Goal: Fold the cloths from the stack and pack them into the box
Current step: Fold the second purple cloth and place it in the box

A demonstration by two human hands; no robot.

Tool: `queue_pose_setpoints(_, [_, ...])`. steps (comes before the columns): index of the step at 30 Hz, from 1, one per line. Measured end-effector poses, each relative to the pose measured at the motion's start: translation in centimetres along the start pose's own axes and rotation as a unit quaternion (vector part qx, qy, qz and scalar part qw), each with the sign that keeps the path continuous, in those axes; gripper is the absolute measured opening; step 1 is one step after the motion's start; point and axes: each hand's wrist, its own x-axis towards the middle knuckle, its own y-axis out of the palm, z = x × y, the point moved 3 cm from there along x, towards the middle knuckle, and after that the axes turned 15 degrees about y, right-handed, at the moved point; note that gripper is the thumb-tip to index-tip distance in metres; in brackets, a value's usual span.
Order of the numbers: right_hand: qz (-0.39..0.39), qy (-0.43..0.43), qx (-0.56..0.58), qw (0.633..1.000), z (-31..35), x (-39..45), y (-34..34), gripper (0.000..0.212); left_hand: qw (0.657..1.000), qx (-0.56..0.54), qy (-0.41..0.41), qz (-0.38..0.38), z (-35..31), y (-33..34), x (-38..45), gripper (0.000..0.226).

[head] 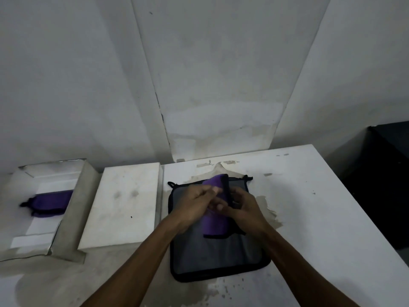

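A purple cloth with black edging [215, 222] is folded into a narrow strip and held above the stack. My left hand [197, 204] pinches its left side and my right hand [245, 209] grips its right, black-edged side. Under it lies the stack, topped by a flat grey cloth with a black border [221, 255]. At the far left stands the open white box [81, 209], and a folded purple cloth [51, 202] lies inside it.
A white box lid [124, 204] lies flat between the box and the stack. The white table [309, 207] is stained around the stack and ends at the right, where a dark cabinet [387, 185] stands. A wall rises right behind.
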Motion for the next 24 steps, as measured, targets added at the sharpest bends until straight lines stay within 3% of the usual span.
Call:
queue_pose_setpoints(5, [0.047, 0.034, 0.038, 0.998, 1.5, -0.8, 0.3, 0.027, 0.992, -0.079, -0.004, -0.095, -0.6, -2.5, -0.9, 0.019])
queue_pose_setpoints(8, [0.064, 0.067, 0.095, 0.991, 1.8, -1.1, 0.4, 0.025, 0.981, -0.061, -0.049, -0.176, 0.5, -4.8, -1.9, 0.010])
queue_pose_setpoints(10, [0.093, 0.084, 0.161, 0.979, 2.0, -1.4, 0.8, 0.032, 0.978, -0.062, -0.105, -0.169, 1.2, -5.6, -2.9, 0.014])
queue_pose_setpoints(13, [0.138, 0.105, 0.238, 0.956, 2.3, -1.6, 2.0, 0.041, 0.961, -0.180, -0.187, -0.099, 2.1, -5.5, -4.7, 0.037])
queue_pose_setpoints(16, [0.169, 0.110, 0.257, 0.945, 2.2, -1.8, 2.7, 0.055, 0.936, -0.313, -0.155, -0.051, 2.0, -5.5, -5.8, 0.052])
queue_pose_setpoints(18, [0.157, 0.121, 0.238, 0.951, 2.0, -1.9, 3.1, 0.050, 0.932, -0.343, -0.112, -0.039, 1.7, -6.3, -6.2, 0.061])
queue_pose_setpoints(20, [0.121, 0.137, 0.199, 0.963, 1.7, -2.0, 3.6, 0.039, 0.944, -0.310, -0.094, -0.055, 1.4, -7.5, -6.6, 0.053])
queue_pose_setpoints(24, [0.091, 0.145, 0.106, 0.980, 1.4, -2.4, 5.1, 0.039, 0.975, -0.197, -0.073, -0.077, 0.9, -10.1, -7.7, 0.038])
